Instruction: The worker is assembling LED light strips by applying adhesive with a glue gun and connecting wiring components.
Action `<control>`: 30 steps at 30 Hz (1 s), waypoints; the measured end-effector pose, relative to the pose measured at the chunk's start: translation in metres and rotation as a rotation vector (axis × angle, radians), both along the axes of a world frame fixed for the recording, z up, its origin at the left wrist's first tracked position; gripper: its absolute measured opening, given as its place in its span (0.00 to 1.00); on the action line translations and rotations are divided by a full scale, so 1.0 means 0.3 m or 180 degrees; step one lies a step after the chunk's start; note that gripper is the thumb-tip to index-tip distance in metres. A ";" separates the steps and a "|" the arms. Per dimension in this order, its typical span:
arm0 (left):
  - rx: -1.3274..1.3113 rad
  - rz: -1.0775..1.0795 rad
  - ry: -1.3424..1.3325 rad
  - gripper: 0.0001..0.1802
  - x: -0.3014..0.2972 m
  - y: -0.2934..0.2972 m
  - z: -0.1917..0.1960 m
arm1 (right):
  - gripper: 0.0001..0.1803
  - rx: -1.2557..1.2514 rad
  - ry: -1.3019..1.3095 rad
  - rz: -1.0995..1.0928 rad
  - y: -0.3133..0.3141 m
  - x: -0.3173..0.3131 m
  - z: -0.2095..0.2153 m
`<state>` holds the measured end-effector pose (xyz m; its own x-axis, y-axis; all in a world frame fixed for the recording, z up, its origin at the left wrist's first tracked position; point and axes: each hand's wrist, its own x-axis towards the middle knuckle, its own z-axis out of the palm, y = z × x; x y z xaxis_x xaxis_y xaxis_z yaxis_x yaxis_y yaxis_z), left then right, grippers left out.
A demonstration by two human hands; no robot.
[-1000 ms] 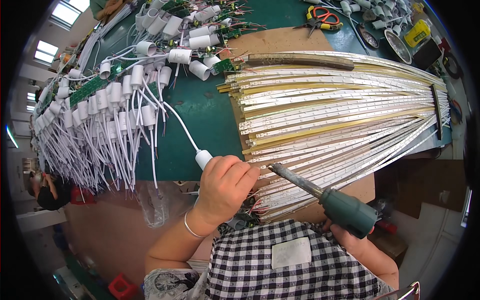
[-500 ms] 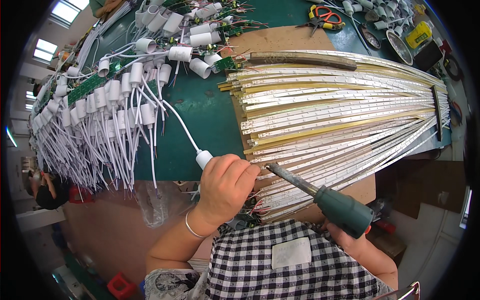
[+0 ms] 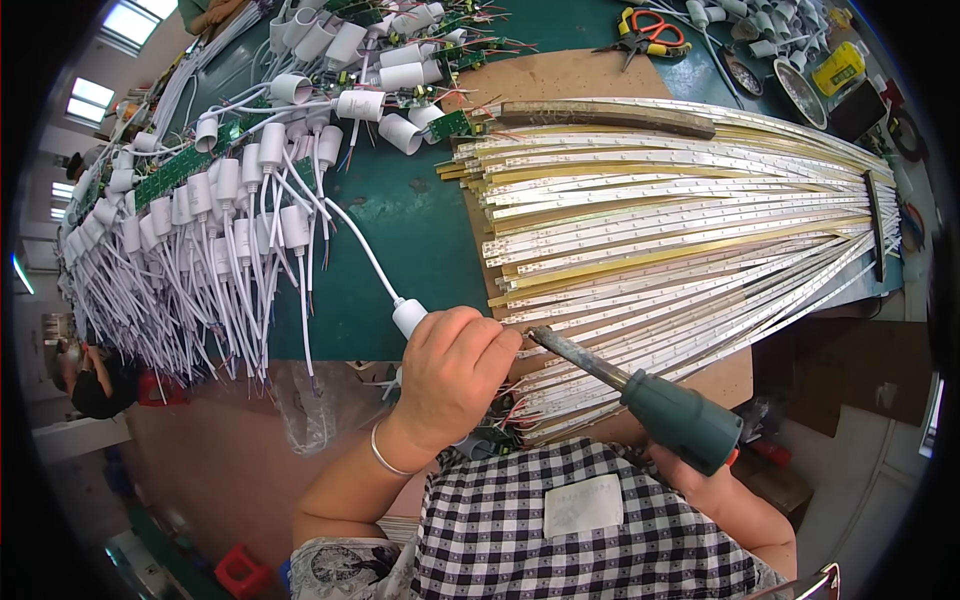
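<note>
While the left hand (image 3: 455, 375) curls closed over a white cylindrical connector (image 3: 409, 317) at the LED strips' (image 3: 680, 220) near ends, the right hand (image 3: 700, 480) grips a green-handled soldering iron (image 3: 640, 390), tip beside the left fingers.

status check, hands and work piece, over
Left hand shut on white plastic cylindrical cap. Right hand grips green-handled soldering iron. Tip at pale light strips. Nothing blocking.

You have one soldering iron (image 3: 640, 392), one pair of orange-handled scissors (image 3: 648, 28), and dozens of LED strips (image 3: 680, 215) and white capped leads (image 3: 215, 215).
</note>
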<state>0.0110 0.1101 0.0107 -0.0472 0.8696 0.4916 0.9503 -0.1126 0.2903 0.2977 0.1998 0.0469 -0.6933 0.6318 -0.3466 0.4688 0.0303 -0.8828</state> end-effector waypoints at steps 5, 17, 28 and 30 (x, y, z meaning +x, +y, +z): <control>-0.0016 0.0003 -0.0051 0.13 0.001 -0.001 -0.002 | 0.18 0.0522 0.0125 0.0278 0.014 -0.013 0.009; -0.0029 0.0008 -0.0071 0.14 0.003 -0.001 0.000 | 0.17 0.0308 0.0228 0.0105 0.010 -0.013 0.016; -0.0137 0.0023 -0.0077 0.15 0.004 -0.006 0.003 | 0.19 0.0157 0.0275 0.0145 0.014 0.002 0.007; -0.0169 0.0026 -0.0082 0.15 0.005 -0.006 0.005 | 0.26 0.0466 0.0426 0.0443 0.029 0.033 -0.023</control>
